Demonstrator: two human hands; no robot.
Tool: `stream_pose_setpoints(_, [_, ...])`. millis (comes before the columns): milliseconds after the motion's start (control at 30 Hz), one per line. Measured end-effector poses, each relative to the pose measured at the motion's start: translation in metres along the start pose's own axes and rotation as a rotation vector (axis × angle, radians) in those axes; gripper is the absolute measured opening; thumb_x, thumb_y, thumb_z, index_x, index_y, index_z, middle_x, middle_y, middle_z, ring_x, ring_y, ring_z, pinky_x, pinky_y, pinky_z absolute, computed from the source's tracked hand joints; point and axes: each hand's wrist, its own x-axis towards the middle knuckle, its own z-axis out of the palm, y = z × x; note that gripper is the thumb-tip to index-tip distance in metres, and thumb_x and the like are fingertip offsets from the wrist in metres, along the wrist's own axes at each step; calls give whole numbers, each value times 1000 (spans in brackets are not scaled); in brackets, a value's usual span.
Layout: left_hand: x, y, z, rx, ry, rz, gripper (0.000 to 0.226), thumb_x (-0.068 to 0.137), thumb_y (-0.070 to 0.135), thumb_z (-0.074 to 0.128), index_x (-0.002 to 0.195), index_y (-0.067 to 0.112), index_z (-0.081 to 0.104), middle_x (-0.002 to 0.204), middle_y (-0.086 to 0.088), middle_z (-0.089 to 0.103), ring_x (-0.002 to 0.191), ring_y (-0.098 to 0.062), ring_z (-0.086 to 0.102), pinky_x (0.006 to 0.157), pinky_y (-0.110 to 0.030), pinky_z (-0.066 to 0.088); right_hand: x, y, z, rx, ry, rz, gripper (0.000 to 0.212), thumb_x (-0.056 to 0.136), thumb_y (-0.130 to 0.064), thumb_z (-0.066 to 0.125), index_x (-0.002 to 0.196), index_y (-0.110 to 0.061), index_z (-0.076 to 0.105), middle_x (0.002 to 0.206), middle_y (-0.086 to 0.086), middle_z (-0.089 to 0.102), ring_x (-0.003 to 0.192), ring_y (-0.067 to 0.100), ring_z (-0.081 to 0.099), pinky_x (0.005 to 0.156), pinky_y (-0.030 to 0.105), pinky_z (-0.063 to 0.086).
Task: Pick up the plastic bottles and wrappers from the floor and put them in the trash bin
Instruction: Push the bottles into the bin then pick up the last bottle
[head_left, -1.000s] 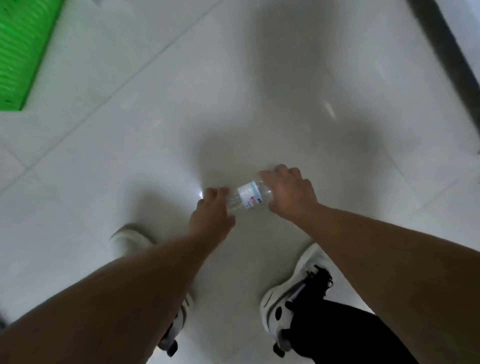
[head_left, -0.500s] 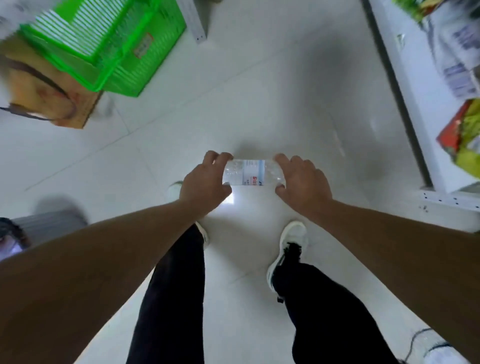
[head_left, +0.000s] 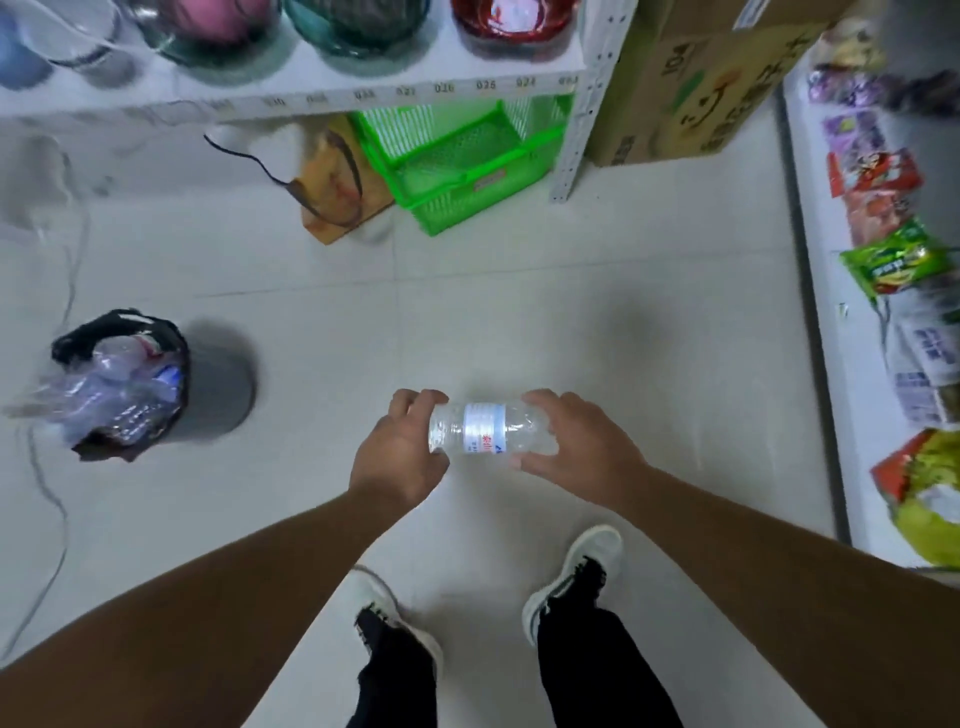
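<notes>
Bin (head_left: 218, 387) sits at left of frame, mid-height, on the floor (head_left: 571, 312). Dark liner, already stuffed: clear plastic and crumpled bottles bulge over its left rim. Not much free opening visible, mostly toward its right side.

Left hand (head_left: 400, 457) is at centre frame, fingers curled round the left end of the bottle (head_left: 488, 428). Whether that end is cap or base: can't tell, the hand covers it.

Bottle is clear, white label with blue band and red print, held off the floor between both hands. Long axis runs almost level across the frame, left to right, so it points roughly at the bin, slightly below it.

Right hand (head_left: 576, 447) cups the right end, thumb under, fingers over the top. Both hands are closed on the bottle; neither is free.

Key relation: bin lies well to the left of the grip and a little higher in frame, well apart from it. Left hand is the nearer one. Judgement: a leftward carry does it, and the right hand could let go early since the left already has a full wrap.

Risk, as a judgement: the heaped contents may bounce the bottle back out.

No loose wrappers or other bottles visible on the open floor.
</notes>
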Motion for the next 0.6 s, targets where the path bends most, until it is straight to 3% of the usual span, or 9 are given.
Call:
stream_pose_setpoints(133, [-44, -118, -1, -31, 41, -102, 70, 79, 23, 75, 140, 41, 45, 138, 9, 45, 92, -24, 65, 74, -40, 60, 26, -61, 90, 22, -100, -110, 79, 77, -67, 79, 146, -44, 47, 114, -7, 58, 106, 15, 61, 94, 36, 52])
stream_pose_setpoints(300, [-105, -246, -44, -120, 108, -231, 74, 81, 25, 76, 144, 45, 42, 140, 12, 40, 89, -18, 61, 75, -34, 55, 43, -185, 163, 5, -190, -213, 77, 78, -64, 81, 146, -46, 48, 105, -16, 51, 95, 5, 56, 87, 29, 46])
stream_pose_setpoints(600, [-194, -373, -168, -232, 282, -398, 82, 83, 17, 74, 151, 46, 39, 145, 13, 37, 111, -18, 59, 86, -32, 56, 61, -388, 209, -11, -331, -401, 73, 83, -62, 80, 146, -43, 51, 107, -14, 55, 80, -7, 54, 83, 21, 44])
